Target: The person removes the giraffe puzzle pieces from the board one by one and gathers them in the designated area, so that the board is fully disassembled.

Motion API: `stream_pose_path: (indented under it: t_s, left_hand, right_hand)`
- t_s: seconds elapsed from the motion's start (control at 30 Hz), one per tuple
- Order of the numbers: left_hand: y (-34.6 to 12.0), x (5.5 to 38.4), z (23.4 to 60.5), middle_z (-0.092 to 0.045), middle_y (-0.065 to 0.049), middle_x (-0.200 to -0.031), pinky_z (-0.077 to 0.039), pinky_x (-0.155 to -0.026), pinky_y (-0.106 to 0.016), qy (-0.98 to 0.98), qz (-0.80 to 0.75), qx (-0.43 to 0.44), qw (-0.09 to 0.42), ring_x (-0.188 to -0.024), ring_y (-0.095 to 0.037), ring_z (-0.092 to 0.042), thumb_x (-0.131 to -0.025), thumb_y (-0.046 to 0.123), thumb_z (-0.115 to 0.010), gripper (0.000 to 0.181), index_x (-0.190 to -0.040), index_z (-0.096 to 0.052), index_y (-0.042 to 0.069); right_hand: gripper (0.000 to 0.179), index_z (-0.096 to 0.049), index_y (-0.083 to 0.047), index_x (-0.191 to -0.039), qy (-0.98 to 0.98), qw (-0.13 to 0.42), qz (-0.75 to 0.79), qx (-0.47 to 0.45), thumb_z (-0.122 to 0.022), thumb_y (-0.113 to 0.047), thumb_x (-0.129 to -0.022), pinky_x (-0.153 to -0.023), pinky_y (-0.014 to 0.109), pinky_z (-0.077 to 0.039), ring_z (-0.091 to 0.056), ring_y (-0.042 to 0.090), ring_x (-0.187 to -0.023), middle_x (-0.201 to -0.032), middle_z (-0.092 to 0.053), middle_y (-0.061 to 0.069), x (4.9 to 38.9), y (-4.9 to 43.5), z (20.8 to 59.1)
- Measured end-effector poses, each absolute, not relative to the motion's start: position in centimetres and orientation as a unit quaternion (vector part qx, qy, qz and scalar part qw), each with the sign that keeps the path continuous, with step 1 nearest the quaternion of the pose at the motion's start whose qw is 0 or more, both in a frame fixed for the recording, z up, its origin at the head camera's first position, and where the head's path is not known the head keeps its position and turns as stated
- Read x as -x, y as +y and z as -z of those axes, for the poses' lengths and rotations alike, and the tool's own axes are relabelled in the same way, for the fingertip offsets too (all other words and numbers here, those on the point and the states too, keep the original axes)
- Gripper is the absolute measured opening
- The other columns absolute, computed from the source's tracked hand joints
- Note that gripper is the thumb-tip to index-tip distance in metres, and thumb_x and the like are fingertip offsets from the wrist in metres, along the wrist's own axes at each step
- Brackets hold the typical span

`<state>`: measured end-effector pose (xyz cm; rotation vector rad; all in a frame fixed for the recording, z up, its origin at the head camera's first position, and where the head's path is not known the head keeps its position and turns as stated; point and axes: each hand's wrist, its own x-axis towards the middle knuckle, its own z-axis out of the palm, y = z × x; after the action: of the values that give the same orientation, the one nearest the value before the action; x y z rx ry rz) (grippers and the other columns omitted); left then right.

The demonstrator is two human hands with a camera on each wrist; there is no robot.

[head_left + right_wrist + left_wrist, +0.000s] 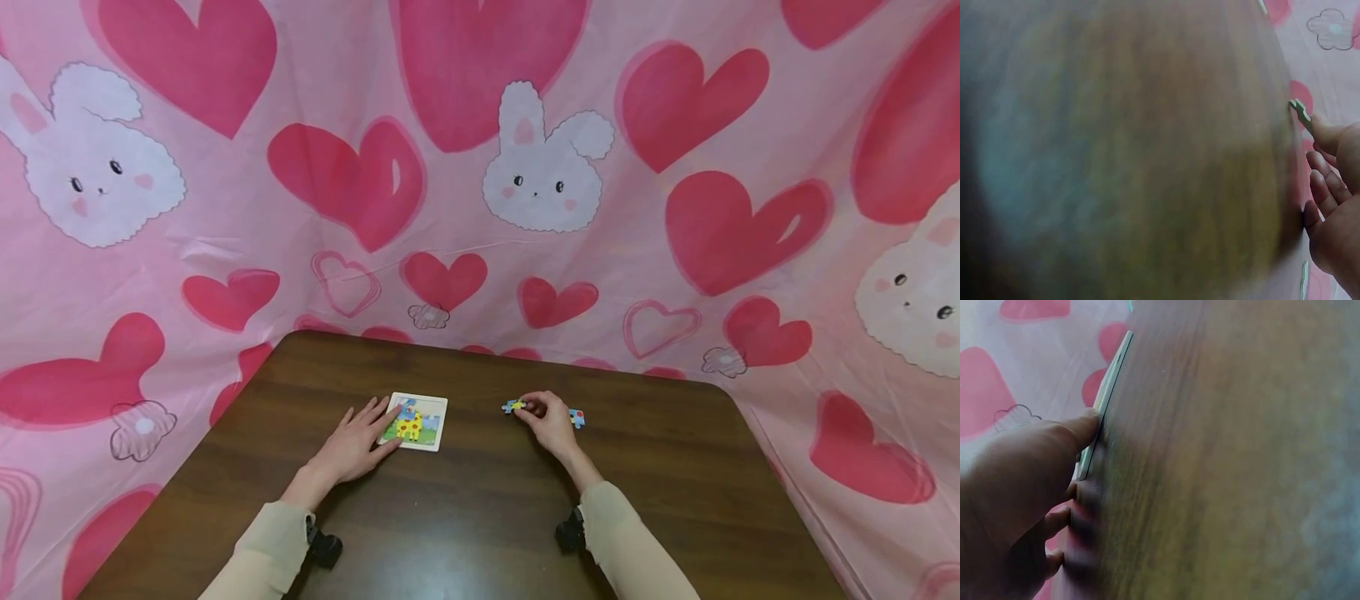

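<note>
A small white-framed jigsaw board (443,417) with a yellow giraffe picture lies on the table, left of centre. My left hand (348,447) rests on its left side with fingers spread; in the left wrist view the thumb (1087,427) touches the board's edge (1114,378). To the right of the board, my right hand (552,427) pinches a blue and yellow puzzle piece (512,407) between thumb and fingers. The right wrist view shows this piece (1301,115) edge-on, near the tabletop. Another puzzle piece (577,417), blue with a red spot, lies just right of that hand, partly hidden.
The brown wooden table (465,517) has rounded far corners. Behind it and along the sides hangs a pink cloth (465,217) with hearts and rabbits. A black wrist camera (325,548) sits at the left sleeve, another (570,532) at the right.
</note>
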<state>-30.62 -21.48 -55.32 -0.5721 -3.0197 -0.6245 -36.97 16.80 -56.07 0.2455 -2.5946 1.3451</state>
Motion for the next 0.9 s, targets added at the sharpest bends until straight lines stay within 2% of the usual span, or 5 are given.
stream_pose_path:
  t_s: [0.5, 0.8, 0.9]
  left_hand:
    - [-21.1, 31.0, 54.9, -0.041, -0.025, -0.174, -0.025, -0.131, -0.077, -0.967, 0.196, 0.165, -0.003, -0.165, -0.049, -0.035, -0.107, 0.050, -0.067, 0.072, -0.166, -0.049, 0.013]
    - [-21.3, 31.0, 55.0, -0.042, -0.027, -0.173, -0.025, -0.131, -0.077, -0.966, 0.204, 0.160, -0.006, -0.164, -0.049, -0.036, -0.105, 0.049, -0.070, 0.076, -0.165, -0.049, 0.009]
    - [-21.5, 30.7, 54.8, -0.043, -0.028, -0.172, -0.026, -0.131, -0.076, -0.966, 0.207, 0.156, -0.003, -0.163, -0.049, -0.037, -0.104, 0.048, -0.072, 0.078, -0.165, -0.048, 0.006]
  right_hand:
    - [0.018, -0.080, 0.002, -0.110, -0.907, 0.099, -0.393, -0.110, -0.086, -0.005, -0.094, -0.080, 0.031, -0.053, -0.064, 0.023, -0.087, -0.101, -0.068, 0.016, 37.1, 18.2, 56.0]
    - [0.025, -0.077, 0.005, -0.117, -0.892, 0.113, -0.423, -0.110, -0.085, -0.001, -0.093, -0.077, 0.026, -0.052, -0.062, 0.022, -0.085, -0.100, -0.067, 0.018, 36.5, 17.3, 55.6]
    - [0.026, -0.075, 0.005, -0.119, -0.881, 0.107, -0.446, -0.115, -0.083, -0.001, -0.095, -0.075, 0.022, -0.050, -0.062, 0.017, -0.084, -0.099, -0.070, 0.018, 36.4, 15.9, 54.9]
